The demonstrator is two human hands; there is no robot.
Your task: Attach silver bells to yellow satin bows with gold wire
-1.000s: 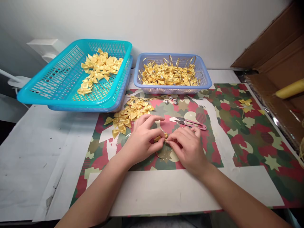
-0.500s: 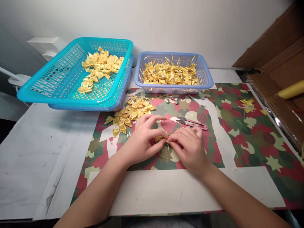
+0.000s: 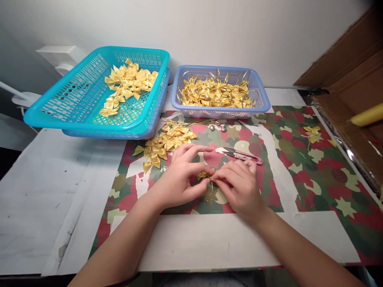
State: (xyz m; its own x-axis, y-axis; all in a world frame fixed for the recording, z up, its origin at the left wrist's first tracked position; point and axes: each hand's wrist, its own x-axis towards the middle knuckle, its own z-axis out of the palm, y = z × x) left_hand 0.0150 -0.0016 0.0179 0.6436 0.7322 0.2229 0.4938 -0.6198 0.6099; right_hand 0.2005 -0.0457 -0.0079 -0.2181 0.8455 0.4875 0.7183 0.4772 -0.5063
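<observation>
Over the patterned sheet, my left hand (image 3: 182, 177) pinches a small yellow bow with gold cord (image 3: 203, 175) between thumb and index finger, its other fingers stretched out. My right hand (image 3: 239, 185) meets it fingertip to fingertip, pinching the gold cord at the bow. A thin end of cord hangs below the fingertips. The bow is partly hidden by the fingers. Just beyond my right hand lie thread snips (image 3: 243, 155) with pink handles. Loose yellow bows (image 3: 167, 139) are heaped beyond my left hand, beside gold cords (image 3: 197, 122) and several silver bells (image 3: 223, 126).
A turquoise basket (image 3: 98, 126) with yellow bows stands at the back left, stacked on a blue one. A blue-violet basket (image 3: 221, 111) behind the bells holds corded bows. One bow (image 3: 311, 130) lies at the right, near a cardboard box (image 3: 350, 71).
The view has shifted slightly. Both hands keep nearly the same pinch, and a bit more of the bow shows between them.
</observation>
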